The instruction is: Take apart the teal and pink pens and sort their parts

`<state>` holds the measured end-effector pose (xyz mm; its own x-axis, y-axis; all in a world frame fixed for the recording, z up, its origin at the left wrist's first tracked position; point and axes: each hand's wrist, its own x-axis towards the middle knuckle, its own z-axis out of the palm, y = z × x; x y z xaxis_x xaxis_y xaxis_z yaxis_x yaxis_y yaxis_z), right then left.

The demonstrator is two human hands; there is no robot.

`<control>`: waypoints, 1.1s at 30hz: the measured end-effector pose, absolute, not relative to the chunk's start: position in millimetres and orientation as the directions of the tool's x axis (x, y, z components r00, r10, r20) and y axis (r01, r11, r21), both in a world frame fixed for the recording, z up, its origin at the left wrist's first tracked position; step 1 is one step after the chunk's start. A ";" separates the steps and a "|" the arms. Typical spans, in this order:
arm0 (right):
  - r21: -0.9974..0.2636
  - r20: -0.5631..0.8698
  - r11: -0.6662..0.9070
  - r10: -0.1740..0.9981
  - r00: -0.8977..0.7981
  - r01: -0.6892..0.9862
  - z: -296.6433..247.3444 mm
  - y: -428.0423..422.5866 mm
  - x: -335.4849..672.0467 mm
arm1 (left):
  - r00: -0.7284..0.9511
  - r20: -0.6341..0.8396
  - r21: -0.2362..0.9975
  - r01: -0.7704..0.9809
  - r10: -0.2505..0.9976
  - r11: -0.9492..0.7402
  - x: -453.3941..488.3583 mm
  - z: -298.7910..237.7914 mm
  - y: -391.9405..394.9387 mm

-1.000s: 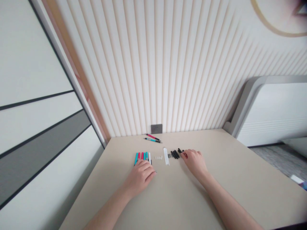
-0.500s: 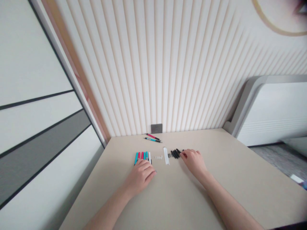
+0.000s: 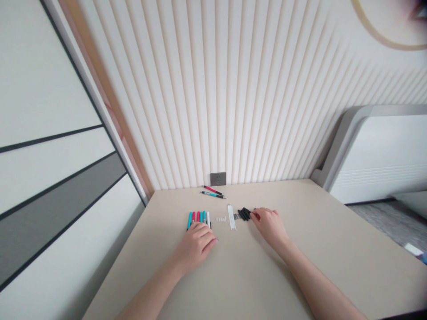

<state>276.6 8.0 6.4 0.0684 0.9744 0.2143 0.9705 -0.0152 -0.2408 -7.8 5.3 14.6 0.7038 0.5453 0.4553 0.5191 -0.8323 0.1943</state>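
Observation:
My left hand (image 3: 196, 243) rests on the beige table (image 3: 253, 275) with fingers curled loosely, its fingertips over the near ends of a row of teal, pink and white pen barrels (image 3: 198, 217). My right hand (image 3: 269, 224) lies to the right, fingertips pinched against the right side of a bunch of short black pen pieces (image 3: 243, 214). Between the hands lie white refill tubes (image 3: 231, 216) and a few tiny white parts (image 3: 220, 219).
Two assembled pens, one pink (image 3: 212, 190) and one teal (image 3: 212, 194), lie near the wall by a grey socket plate (image 3: 218, 179). A ribbed wall rises behind the table. A white padded headboard (image 3: 380, 155) stands at the right.
My right hand has slid slightly left and pushed the black pieces closer together. The left hand has stayed put.

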 end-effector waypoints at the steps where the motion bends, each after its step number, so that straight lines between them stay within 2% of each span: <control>1: -0.239 0.215 -0.017 0.974 0.070 0.971 6.2 7.9 276.7 | 0.703 0.457 0.195 0.519 0.545 -0.832 -7.7 14.9 5.1; 13: -0.183 0.210 -0.104 0.967 0.142 0.978 4.9 9.7 279.9 | 0.704 0.454 0.194 0.520 0.546 -0.832 -8.2 14.6 5.6; 19: -0.199 0.265 -0.081 0.955 0.134 0.977 4.6 8.7 279.2 | 0.705 0.468 0.189 0.510 0.534 -0.839 -7.7 17.1 4.9; 33: -0.219 0.201 -0.051 0.975 0.096 0.974 3.7 8.0 278.2 | 0.711 0.439 0.198 0.520 0.549 -0.831 -8.4 15.6 4.9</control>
